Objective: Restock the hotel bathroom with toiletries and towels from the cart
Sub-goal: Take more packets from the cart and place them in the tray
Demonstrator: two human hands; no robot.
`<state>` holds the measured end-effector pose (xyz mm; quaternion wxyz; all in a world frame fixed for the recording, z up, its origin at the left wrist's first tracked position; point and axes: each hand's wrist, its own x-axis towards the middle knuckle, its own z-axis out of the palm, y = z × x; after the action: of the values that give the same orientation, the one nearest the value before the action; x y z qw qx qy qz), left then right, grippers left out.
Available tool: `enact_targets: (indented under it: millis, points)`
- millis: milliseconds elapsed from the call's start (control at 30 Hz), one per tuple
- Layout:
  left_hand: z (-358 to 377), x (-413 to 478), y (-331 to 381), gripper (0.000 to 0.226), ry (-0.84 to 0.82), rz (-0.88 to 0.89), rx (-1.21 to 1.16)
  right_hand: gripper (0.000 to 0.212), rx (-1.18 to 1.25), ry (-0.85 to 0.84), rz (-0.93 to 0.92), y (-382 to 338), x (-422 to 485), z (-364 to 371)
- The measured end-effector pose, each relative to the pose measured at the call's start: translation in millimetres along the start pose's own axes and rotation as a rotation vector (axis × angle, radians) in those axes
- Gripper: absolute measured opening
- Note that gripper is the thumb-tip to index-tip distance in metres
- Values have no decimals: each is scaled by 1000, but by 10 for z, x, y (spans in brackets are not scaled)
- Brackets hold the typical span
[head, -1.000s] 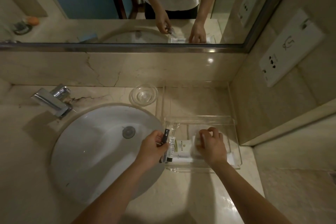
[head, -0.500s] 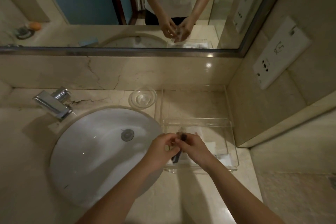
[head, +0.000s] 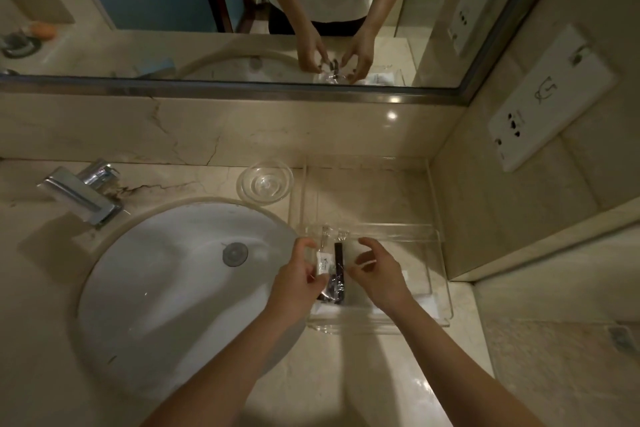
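A clear acrylic tray (head: 437,255) stands on the marble counter right of the sink. Over its near left part is a clear-wrapped black toiletry (head: 338,265) with a small white sachet (head: 322,264) beside it. My left hand (head: 296,279) pinches the lower end of these packets between thumb and fingers. Just right of the black item hovers my right hand (head: 379,276), its fingers loosely curved and gripping nothing. White packets (head: 426,302) lie on the tray floor, partly hidden under my right hand.
The white sink basin (head: 156,288) and chrome faucet (head: 83,196) are to the left. A small glass dish (head: 265,182) sits behind the basin. The mirror (head: 207,10) runs along the back and a socket panel (head: 550,97) is on the right wall.
A second ago my right hand lay on the white packets in the tray. It then met my left hand at the black packet. Now the two hands have drawn slightly apart.
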<state>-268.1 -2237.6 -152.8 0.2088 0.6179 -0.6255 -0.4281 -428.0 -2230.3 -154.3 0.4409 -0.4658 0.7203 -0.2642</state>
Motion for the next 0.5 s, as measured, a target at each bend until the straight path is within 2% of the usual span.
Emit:
enact_targets:
  millis: [100,233,367,500]
  points:
    - [32,2,-41,50,9,76,176,41,-366,123,-56,142,-16,-86]
    - [71,34,-58,49,-63,220,502,51,-689,22,-33,249,-60,-145]
    - [126,65,-76,32,-67,317,731,55,-718,-54,-37,278,-63,-61]
    - [149,80,-198,52,-58,370,960,51,-672,-40,-23,273,-11,12]
